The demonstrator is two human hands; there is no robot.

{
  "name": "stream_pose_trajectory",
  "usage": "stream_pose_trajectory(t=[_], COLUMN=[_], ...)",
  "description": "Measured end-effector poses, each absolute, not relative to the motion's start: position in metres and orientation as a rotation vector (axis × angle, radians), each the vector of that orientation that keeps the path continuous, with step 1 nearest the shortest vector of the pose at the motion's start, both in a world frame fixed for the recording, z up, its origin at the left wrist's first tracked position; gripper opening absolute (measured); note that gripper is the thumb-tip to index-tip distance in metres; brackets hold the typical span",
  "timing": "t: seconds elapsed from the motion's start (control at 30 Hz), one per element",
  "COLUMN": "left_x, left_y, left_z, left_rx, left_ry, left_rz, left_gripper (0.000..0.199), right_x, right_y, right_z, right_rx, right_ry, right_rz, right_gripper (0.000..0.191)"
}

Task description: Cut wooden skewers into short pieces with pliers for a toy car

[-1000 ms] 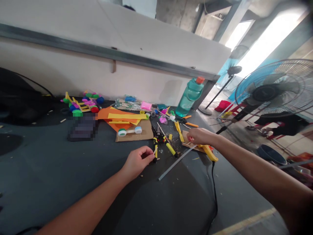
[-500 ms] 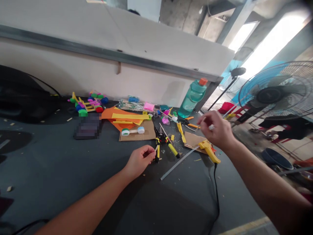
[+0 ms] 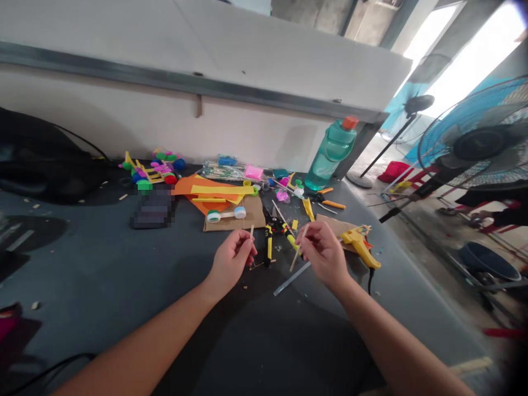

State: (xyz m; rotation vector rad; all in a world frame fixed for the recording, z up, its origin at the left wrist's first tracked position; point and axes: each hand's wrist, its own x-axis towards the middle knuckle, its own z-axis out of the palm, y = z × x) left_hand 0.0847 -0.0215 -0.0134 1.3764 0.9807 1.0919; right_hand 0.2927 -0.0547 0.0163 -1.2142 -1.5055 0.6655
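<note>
My left hand (image 3: 229, 264) pinches a short, thin wooden stick (image 3: 252, 232) that points up from the fingertips. Across from it, my right hand (image 3: 328, 256) grips another thin wooden stick (image 3: 294, 261), held at a slant with its lower end toward the table. Just beyond the hands lie cutting pliers (image 3: 268, 246) with yellow-and-black handles, partly covered by my right hand. A yellow glue gun (image 3: 358, 246) rests to the right on cardboard, and a clear glue stick (image 3: 289, 281) shows below my right hand. Two bottle caps joined by a white bar (image 3: 226, 214) sit on a cardboard piece (image 3: 251, 221).
Orange and yellow paper strips (image 3: 223, 190) lie behind the cardboard. Farther back are small cap-wheeled models (image 3: 150, 171), a green bottle (image 3: 330, 157) and orange-handled pliers (image 3: 332, 204). A dark bag (image 3: 41, 162) stands left. Beyond the table's right edge is a fan (image 3: 480, 143).
My right hand has come down and left from near the bottle, bringing a wooden stick close to my left hand. My left hand has risen slightly, its stick now pointing upward.
</note>
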Motion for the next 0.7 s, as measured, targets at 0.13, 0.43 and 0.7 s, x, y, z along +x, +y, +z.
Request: stream_pose_trajectory(t=[0.13, 0.43, 0.7], left_x=[0.085, 0.084, 0.084], left_y=[-0.023, -0.022, -0.024], left_z=[-0.013, -0.008, -0.008], left_rx=[1.411, 1.273, 1.266], left_ry=[0.981, 0.987, 0.968], left_rz=[1.072, 1.155, 1.169], left_gripper=[0.016, 0.015, 0.016], right_x=[0.294, 0.291, 0.282], right_y=[-0.058, -0.064, -0.064], right_z=[0.011, 0.023, 0.017], right_rx=[-1.285, -1.292, -1.593], right_ry=[-1.581, -1.851, -2.275], right_rz=[0.716, 0.44, 0.237], right_gripper=[0.011, 0.015, 0.015])
